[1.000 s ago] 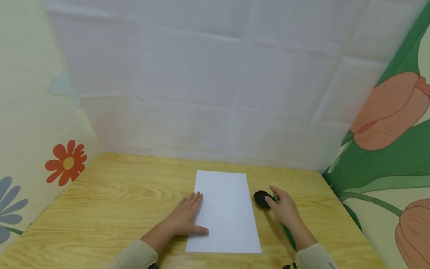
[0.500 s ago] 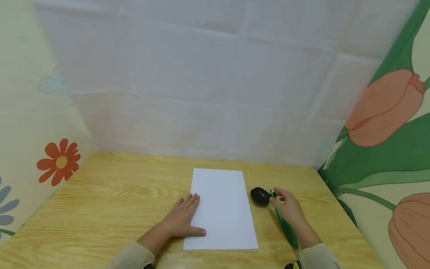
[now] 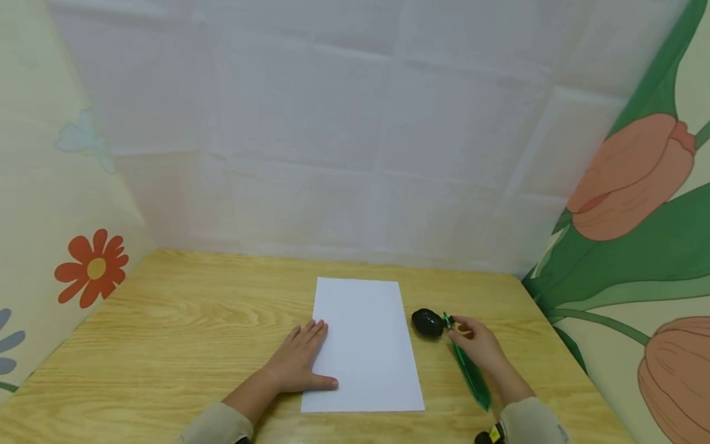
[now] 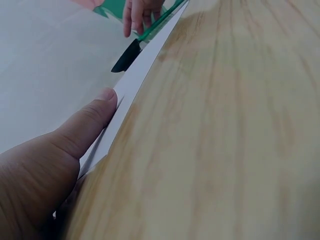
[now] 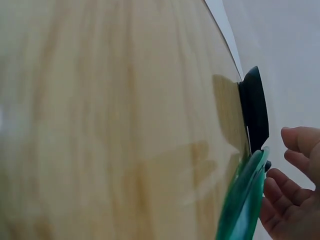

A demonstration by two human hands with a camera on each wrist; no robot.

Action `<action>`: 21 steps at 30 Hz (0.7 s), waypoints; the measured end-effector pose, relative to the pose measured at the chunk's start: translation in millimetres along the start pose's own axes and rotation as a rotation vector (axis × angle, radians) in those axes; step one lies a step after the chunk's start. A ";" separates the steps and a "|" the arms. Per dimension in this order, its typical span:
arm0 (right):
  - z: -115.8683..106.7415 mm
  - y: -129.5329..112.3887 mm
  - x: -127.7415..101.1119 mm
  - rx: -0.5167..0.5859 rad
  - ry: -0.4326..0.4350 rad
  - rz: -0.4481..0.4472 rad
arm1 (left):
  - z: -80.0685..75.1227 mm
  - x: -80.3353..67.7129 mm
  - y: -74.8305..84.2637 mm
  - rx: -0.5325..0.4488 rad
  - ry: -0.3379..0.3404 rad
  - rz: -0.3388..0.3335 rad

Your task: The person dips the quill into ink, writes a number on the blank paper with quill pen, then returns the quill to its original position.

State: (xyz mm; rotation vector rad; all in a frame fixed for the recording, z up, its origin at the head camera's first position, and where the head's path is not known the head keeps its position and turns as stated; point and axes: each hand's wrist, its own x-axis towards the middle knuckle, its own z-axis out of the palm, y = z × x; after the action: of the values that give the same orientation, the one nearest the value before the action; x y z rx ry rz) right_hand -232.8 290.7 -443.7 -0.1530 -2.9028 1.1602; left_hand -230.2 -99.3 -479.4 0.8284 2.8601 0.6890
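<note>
the left hand (image 3: 299,364) lies flat, fingers spread, on the left edge of the white paper (image 3: 363,345). right of the paper, the right hand (image 3: 479,345) pinches a green pen (image 3: 468,370); the black stone (image 3: 427,322) sits just beyond its fingertips, on the wooden table (image 3: 183,333).

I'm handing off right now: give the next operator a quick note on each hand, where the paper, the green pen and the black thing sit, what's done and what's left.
Left hand: flat, fingers straight, pressing the left edge of the white paper, which lies on the wooden table.
Right hand: fingers curled round the green feather-shaped pen, its tip pointing at the small black pot.
The pot stands on the table just right of the paper, apart from it.
Done: paper laid out and held down, pen in the grip.
Left: the paper shows no marks; the pen tip is close to the pot, and contact cannot be told.
</note>
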 end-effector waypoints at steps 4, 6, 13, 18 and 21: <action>0.4 5.5 2.8 0.013 -0.004 -0.023 | -1.3 0.2 1.6 0.006 0.000 0.001; 0.7 7.8 4.3 0.018 -0.001 -0.028 | -1.1 0.4 1.8 0.012 0.000 0.000; 1.6 12.0 7.6 0.022 0.011 -0.033 | 0.5 1.4 1.6 0.025 0.002 0.002; 2.4 13.5 9.9 0.031 0.010 -0.023 | 0.2 1.1 3.0 0.022 0.004 0.001; 2.8 14.9 10.5 0.032 0.011 -0.019 | -1.3 0.3 5.2 0.015 0.002 0.001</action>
State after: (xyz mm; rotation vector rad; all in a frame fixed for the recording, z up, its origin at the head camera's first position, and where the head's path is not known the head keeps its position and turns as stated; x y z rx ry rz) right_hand -242.1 300.5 -456.3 -0.1313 -2.8681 1.1975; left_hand -228.2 -95.8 -475.9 0.8313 2.8709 0.6695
